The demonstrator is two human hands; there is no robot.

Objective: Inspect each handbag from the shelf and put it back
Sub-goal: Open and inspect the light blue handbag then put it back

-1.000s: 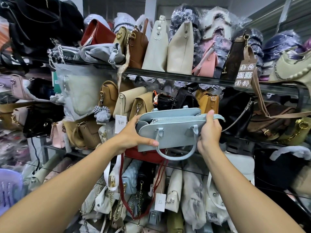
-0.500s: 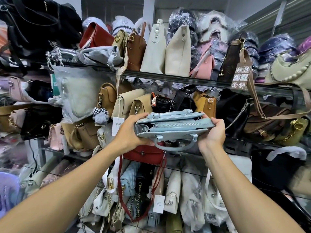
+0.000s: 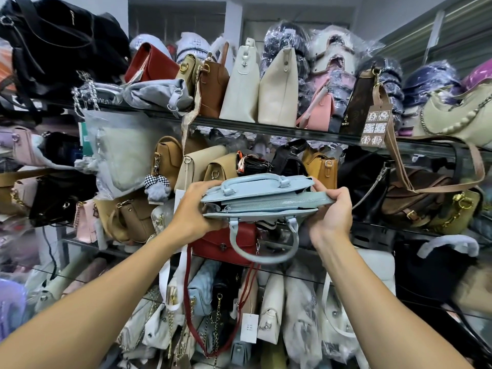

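Crammed glass shelves (image 3: 266,128) face me. My left hand (image 3: 193,210) and right hand (image 3: 334,213) clasp the ends of the pale blue leather handbag (image 3: 266,199), just above a red flap bag (image 3: 221,245); it's tipped flatter than before.

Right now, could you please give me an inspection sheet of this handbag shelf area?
Surface: glass shelf, packed with upright bags.
Job's things: light blue handbag held flat, zip facing the camera, one handle hanging down.
Clutter: red bag just below it; white price tag; brown strap drooping off the upper shelf.
Grips: left hand grips the handbag's left end; right hand grips its right end.
Cables: nothing seen.
Surroundings: grey wall behind the shelves.
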